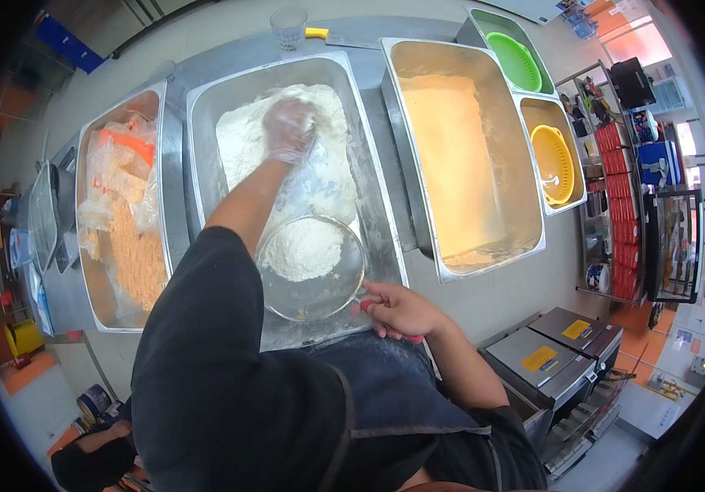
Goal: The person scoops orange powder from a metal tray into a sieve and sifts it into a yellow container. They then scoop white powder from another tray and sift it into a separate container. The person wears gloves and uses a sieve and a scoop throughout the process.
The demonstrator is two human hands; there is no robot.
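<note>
My left hand [291, 130], in a clear plastic glove, is in the white flour [331, 178] inside a deep steel pan [206, 132]. The hand is blurred, so whether its fingers have closed on flour is unclear. At the near end of the same pan, my bare right hand [398, 309] grips the red handle [414, 338] of a round wire-mesh sieve [312, 301]. A mound of flour [304, 249] lies in the sieve, towards its far side. The sieve's rim is over the pan, and some dark-looking mesh shows around the mound.
A steel pan [417, 184] of yellow-orange liquid stands right, beside smaller pans with a green basket [514, 61] and a yellow basket [552, 165]. Left, another pan [169, 178] holds crumbs [137, 258] and plastic bags. A yellow-handled knife [352, 42] and clear cup [289, 31] lie beyond.
</note>
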